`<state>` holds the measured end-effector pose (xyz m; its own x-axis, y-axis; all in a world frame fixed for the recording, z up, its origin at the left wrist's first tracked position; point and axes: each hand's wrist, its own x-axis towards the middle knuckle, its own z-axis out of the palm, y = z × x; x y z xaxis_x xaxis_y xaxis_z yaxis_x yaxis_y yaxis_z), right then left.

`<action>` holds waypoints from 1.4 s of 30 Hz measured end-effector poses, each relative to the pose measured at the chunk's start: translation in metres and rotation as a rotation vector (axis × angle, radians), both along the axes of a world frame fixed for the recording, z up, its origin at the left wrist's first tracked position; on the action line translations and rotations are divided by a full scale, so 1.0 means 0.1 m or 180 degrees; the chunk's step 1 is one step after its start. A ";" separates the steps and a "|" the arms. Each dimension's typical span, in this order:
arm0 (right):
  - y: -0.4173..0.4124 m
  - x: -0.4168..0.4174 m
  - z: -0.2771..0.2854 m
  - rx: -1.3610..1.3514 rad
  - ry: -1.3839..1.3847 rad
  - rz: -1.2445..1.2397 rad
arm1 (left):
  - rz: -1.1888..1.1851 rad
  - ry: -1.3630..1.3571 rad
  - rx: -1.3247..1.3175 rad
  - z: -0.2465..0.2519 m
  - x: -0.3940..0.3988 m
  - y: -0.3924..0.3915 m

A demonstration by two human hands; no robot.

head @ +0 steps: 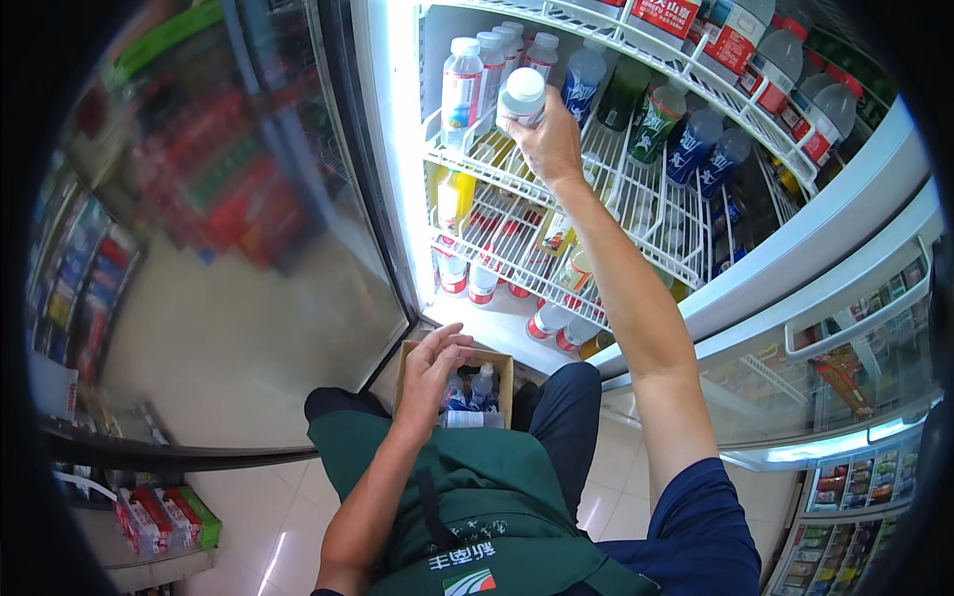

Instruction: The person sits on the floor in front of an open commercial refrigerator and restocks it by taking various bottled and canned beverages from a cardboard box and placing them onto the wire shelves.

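Observation:
My right hand (548, 141) grips a clear plastic bottle with a white cap (524, 86), held over the front of a white wire shelf (492, 160) in a lit drinks fridge. Similar white-capped bottles (462, 82) stand in a row just left of it. To its right are blue-labelled bottles (583, 82) and a green-labelled bottle (656, 123). Over a cardboard box (507, 372) between my knees hovers my left hand (432, 365), empty, its fingers slightly spread. Inside the box lie several clear bottles, some with blue labels (482, 387).
The glass door (358, 223) stands open on the left; another door with a white handle (857, 320) is on the right. Red-capped water bottles (835, 112) fill the shelf above. Yellow drink bottles (455, 197) and red-labelled bottles (551, 320) stand below. Packaged goods (168, 518) sit at lower left.

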<state>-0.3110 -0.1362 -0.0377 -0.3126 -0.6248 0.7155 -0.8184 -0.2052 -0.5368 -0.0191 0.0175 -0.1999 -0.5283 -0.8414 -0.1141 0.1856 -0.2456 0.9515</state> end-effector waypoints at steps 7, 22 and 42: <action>0.80 0.30 -0.26 -0.0329 -0.0199 0.1099 | 0.0201 0.0039 0.0010 -0.02 0.03 -0.10; 2.25 1.41 -3.71 0.2333 -0.0662 0.1152 | -0.0246 -0.1364 0.1086 -1.69 0.03 0.23; 1.66 0.65 -2.17 0.1965 -0.1298 0.0904 | -0.0270 -0.0788 0.0993 -1.33 -0.13 -0.16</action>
